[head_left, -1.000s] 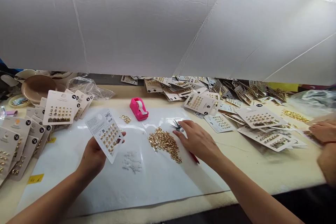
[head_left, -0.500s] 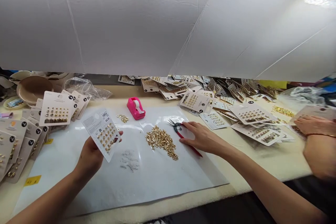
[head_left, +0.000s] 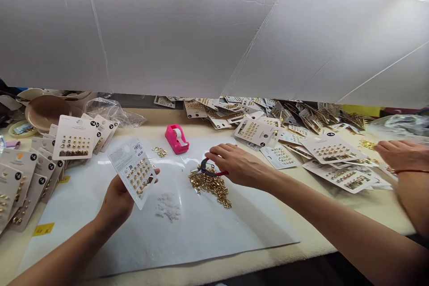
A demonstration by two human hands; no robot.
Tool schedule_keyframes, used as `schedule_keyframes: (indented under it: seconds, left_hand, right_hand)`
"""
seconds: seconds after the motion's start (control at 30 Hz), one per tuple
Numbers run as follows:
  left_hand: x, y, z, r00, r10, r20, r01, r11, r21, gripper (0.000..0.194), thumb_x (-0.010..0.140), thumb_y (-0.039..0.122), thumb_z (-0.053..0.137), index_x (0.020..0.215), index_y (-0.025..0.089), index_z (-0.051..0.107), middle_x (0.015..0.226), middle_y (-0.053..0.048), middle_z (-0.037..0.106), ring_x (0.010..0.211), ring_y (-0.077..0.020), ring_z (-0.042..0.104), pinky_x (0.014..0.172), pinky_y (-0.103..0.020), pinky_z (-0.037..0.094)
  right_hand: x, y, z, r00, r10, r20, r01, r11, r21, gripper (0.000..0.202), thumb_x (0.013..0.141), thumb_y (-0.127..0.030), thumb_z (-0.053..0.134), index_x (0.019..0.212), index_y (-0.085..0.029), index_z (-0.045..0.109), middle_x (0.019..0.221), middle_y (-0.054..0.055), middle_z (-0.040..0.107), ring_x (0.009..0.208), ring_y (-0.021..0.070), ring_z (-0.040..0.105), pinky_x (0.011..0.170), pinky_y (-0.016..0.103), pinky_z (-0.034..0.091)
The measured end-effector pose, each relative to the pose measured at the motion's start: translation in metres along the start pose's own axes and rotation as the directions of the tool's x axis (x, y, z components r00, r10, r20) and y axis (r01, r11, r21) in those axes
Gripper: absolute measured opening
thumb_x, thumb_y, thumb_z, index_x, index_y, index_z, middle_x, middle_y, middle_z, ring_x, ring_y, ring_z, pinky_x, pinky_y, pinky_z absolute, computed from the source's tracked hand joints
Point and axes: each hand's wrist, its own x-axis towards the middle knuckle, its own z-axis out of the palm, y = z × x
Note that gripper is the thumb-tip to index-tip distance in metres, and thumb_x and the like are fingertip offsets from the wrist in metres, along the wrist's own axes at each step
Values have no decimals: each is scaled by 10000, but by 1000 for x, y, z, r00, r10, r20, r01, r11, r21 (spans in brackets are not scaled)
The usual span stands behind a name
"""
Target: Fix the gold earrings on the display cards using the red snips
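Note:
My left hand (head_left: 122,196) holds up an earring card (head_left: 134,172), its printed back facing me with rows of gold pieces. Red-handled pliers (head_left: 211,170) are in my right hand (head_left: 231,163), whose fingers wrap round the handles. The plier tips are over the upper left of a pile of small gold pieces (head_left: 214,190). Left of that pile lies a heap of small clear pieces (head_left: 168,208) on the white sheet (head_left: 161,250). Some gold rings (head_left: 160,151) are behind, beside a pink tape dispenser (head_left: 177,139).
Stacked earring cards (head_left: 74,138) stand at the left, near a brown bowl (head_left: 48,111) and a clear plastic bag (head_left: 114,111). More cards (head_left: 328,147) are heaped at the back right. Another person's hand (head_left: 398,156) rests at the far right.
My right hand has lifted the pliers from the sheet's right side and moved them left, over the gold pile. The card in my left hand is held much as before. The view has shifted slightly.

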Motion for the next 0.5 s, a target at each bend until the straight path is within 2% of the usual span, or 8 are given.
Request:
schedule_keyframes:
  seconds: [0.2,0.33,0.5]
  left_hand:
    - [0,-1,-1,1000,-14,5,14,1000,-6,346,681,328,720,991,177,703,1069,-116,701,1036,-312,623,944,-462,466]
    - [0,0,0,1000,-21,8,21,1000,1,359,669,340,730,984,170,704,1068,-121,701,1037,-316,623,947,-454,465]
    - [0,0,-1,999,-41,28,40,999,36,369,697,341,708,1023,170,689,1102,-115,688,1085,-305,598,984,-450,440]
  right_hand:
    - [22,11,-8,987,-158,-15,153,975,-163,362,873,-77,346,1178,-149,527,1068,115,580,927,232,505,827,404,391]
    - [31,13,-6,979,-205,18,204,951,-233,392,872,-32,310,1175,-161,522,1032,95,588,900,214,496,833,378,365]
    - [41,15,-3,956,-292,23,287,917,-276,325,857,-36,373,1122,-142,527,989,90,596,837,202,486,768,351,361]
